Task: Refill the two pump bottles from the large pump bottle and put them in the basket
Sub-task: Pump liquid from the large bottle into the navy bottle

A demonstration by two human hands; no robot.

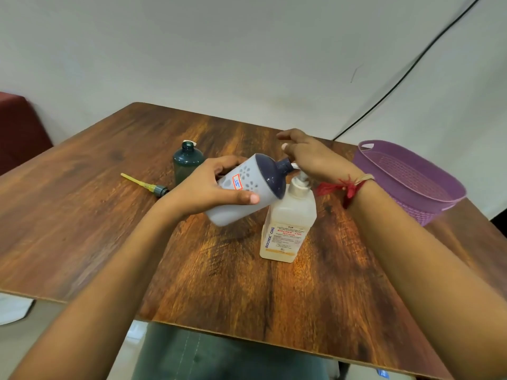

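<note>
The grey bottle is gripped round its middle by the left hand, thumb on the near side and fingers curled behind. It is tilted so that its dark open neck is brought to the spout of the large pump bottle. The pump head is covered by the right hand, whose fingers are held straight and spread, nothing being grasped.

The grey bottle is judged light, stiff and smooth-walled, so a firm wrap round the body is preferred to a hold at the neck. The large pump bottle, directly under the right hand, is judged heavier and steady on its square base.

Beyond the left hand an uncapped green bottle is seen. The basket is placed outward of the right wrist.
</note>
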